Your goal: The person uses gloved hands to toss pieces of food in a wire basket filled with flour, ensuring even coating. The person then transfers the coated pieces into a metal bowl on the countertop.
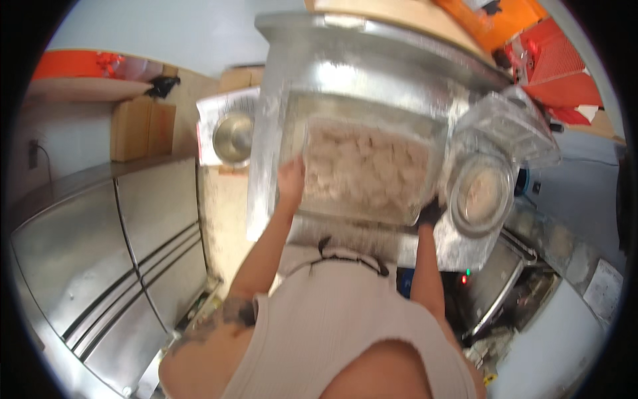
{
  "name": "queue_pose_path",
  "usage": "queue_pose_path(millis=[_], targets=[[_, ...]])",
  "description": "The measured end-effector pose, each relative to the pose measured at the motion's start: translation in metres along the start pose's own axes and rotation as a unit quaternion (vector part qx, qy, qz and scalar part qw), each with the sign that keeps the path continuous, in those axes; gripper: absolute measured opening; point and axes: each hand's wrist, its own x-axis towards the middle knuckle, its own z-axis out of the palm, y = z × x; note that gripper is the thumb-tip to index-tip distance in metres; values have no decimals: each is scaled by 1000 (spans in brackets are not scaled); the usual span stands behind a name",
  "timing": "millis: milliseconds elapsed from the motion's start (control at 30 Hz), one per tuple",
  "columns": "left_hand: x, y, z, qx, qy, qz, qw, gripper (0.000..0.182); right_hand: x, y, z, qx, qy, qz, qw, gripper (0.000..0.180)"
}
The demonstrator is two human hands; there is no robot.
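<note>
A rectangular clear tub [366,219] sits in the basin of a stainless steel counter unit, in front of me. Pale, lumpy food pieces [366,167], perhaps raw meat, fill much of it. My bare left hand [291,179] is closed at the tub's left side, with its fingers at the rim. In a black glove, my right hand [431,212] grips the near right corner; its fingers are partly hidden. Both hands are blurred. Just right of that hand stands a round clear container [481,194] with pale contents.
The steel basin's raised rim [264,124] surrounds the tub. Clear plastic containers [513,127] stand at the back right. A round metal pot [233,139] rests on papers at left. Steel refrigerator doors [104,249] are farther left. A fryer-like appliance [498,279] is at lower right.
</note>
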Motion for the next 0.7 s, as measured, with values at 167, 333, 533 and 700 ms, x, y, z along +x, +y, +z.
queue_pose_path(millis=[167,333,533,700], targets=[[-30,3,-6,45,-120,-200,971,41,-15,10,-5,-41,-39,41,998,30],[-37,7,-2,-7,31,25,999,48,-18,14,-10,-23,-5,6,1000,30],[-15,39,-18,48,-4,24,999,43,-23,4,-19,-22,2,-2,1000,29],[-67,15,-36,274,-170,-86,943,39,-23,-4,-23,-49,-33,21,998,29]])
